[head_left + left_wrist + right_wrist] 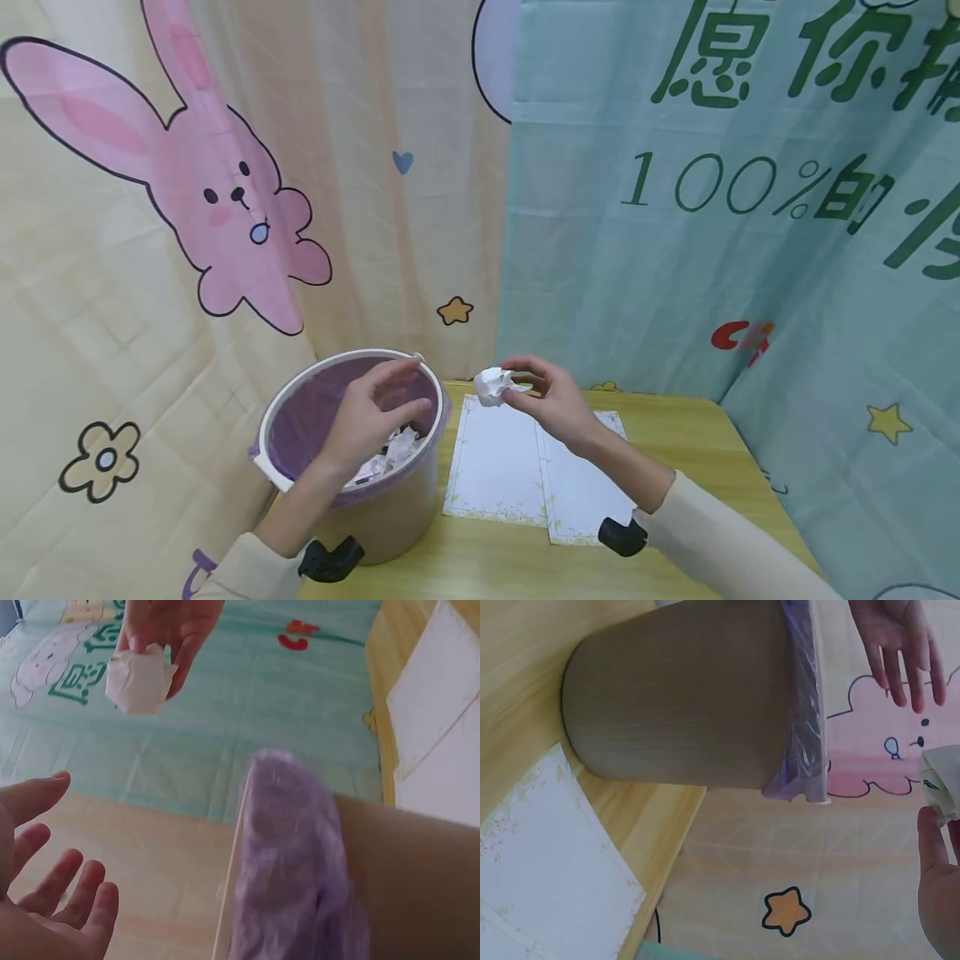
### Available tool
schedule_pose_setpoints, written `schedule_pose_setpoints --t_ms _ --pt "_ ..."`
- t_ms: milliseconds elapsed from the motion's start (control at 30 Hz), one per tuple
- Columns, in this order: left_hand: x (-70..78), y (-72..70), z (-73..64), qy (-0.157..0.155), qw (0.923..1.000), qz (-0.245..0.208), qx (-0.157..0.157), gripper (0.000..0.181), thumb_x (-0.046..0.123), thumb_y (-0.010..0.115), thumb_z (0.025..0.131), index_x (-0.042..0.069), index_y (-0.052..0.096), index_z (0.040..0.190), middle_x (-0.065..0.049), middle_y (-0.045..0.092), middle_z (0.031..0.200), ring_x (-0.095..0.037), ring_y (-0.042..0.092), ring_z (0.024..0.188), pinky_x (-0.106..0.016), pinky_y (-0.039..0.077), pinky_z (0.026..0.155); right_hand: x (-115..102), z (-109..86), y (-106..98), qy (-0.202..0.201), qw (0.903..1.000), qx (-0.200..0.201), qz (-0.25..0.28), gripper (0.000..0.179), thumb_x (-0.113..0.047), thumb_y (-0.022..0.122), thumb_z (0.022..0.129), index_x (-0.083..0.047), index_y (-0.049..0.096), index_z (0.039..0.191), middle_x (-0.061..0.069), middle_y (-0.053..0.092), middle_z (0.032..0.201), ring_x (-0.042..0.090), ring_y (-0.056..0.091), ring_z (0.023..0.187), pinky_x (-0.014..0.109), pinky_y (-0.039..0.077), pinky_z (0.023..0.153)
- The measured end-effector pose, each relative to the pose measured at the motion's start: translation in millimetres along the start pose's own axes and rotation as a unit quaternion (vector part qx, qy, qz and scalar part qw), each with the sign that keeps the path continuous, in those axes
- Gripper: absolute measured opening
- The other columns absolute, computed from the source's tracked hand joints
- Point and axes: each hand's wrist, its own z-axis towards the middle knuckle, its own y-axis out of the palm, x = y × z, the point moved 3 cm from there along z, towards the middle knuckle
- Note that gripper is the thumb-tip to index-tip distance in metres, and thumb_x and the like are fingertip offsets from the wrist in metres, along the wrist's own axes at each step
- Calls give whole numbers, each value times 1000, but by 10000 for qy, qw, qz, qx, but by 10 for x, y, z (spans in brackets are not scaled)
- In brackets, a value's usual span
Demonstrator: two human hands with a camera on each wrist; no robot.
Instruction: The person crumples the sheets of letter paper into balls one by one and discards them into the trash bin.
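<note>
A crumpled ball of white paper (492,387) is pinched between the thumb and fingers of my right hand (557,405), above the flat sheets. The right wrist view shows the paper ball (941,780) at its right edge, with a small green mark on it. My left hand (369,417) hovers over the mouth of a trash bin (382,525), its fingers relaxed and holding nothing. In the left wrist view, the left hand's fingers (75,900) are spread loosely beside the rim. A purple bag (300,433) lines the bin, and crumpled paper (401,447) lies inside.
Two white sheets with floral borders, the left sheet (498,458) and the right sheet (588,492), lie on the wooden table (675,433) right of the bin. Printed curtains (405,233) hang behind and on both sides. The bin's white rim (352,357) stands above the tabletop.
</note>
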Motion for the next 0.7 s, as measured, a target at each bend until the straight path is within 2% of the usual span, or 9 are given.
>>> schedule_pose_setpoints --t_ms 133,267,367,433,500,567,633,700 --pt "-73 -488 -61 -64 9984 149 536 55 -2 82 87 -4 61 138 -14 65 133 -18 64 117 -26 53 98 -9 165 100 -111 9995 -199 -208 38 -4 70 96 0 62 132 15 61 130 39 62 118 41 59 89" --pt "-194 -914 -150 -137 9946 461 917 54 0 80 90 -6 58 140 1 66 128 -3 64 110 -19 53 92 -19 337 261 -158 9972 -521 -510 39 -9 71 96 -4 63 134 13 62 131 36 64 118 41 59 89" --pt "-319 -1242 -249 -364 9864 984 1267 55 5 80 91 -6 58 140 11 64 126 1 60 111 -14 51 90 -47 507 435 -228 9933 -811 -788 38 -14 71 97 -7 64 134 8 64 130 30 64 118 39 59 90" --pt "-425 -1443 -338 -614 9784 1351 1443 55 9 80 93 -6 57 141 6 63 131 2 57 112 -11 49 90 -67 636 567 -255 9908 -991 -880 36 -15 71 97 -8 65 133 5 65 129 27 64 117 37 59 89" --pt "-546 -1589 -442 -892 9715 1628 1472 57 14 79 94 -4 55 143 -2 61 137 -1 56 114 -9 47 89 -64 753 685 -245 9895 -1086 -924 35 -14 70 97 -8 66 131 4 67 126 25 65 115 34 59 88" --pt "-676 -1688 -548 -1074 9686 1716 1442 59 17 78 96 -3 54 145 -4 59 140 0 54 114 -7 46 88 -49 856 795 -167 9890 -1170 -890 35 -13 70 96 -7 66 130 4 67 124 24 66 111 33 59 86" --pt "-810 -1723 -631 -1161 9750 1397 1278 59 15 77 96 -2 52 147 0 58 138 1 54 115 -9 49 87 -1 948 890 -126 9886 -1181 -923 35 -12 70 95 -6 67 130 3 68 121 21 67 106 30 58 83" --pt "-915 -1716 -688 -1149 9829 878 1141 58 12 76 97 -3 51 147 10 59 133 4 55 114 -12 52 85 52 1025 971 -102 9889 -1136 -948 35 -10 70 94 -5 67 129 4 68 119 19 67 102 28 58 81"
